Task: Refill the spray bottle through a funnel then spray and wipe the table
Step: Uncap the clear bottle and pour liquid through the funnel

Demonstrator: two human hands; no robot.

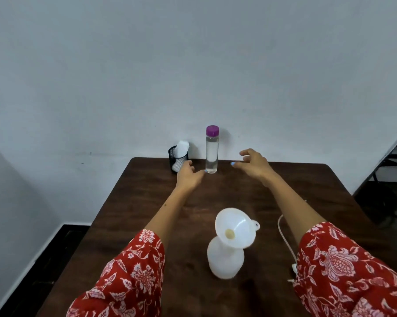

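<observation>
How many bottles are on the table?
2. A clear bottle with a purple cap stands at the far edge, between the hands. A white bottle with a funnel in its neck stands near the person. None seems hidden.

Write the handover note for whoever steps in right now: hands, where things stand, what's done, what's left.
Left hand: open, holding nothing, fingertip by the base of the clear purple-capped water bottle.
Right hand: open, empty, reaching toward that bottle from the other side.
White plastic funnel sits in the neck of the white translucent spray bottle, near edge of the dark wooden table.
Black mesh cup with white cloth stands at the far edge.
Done: funnel placed.
Left: uncap, pour, spray, wipe.
</observation>
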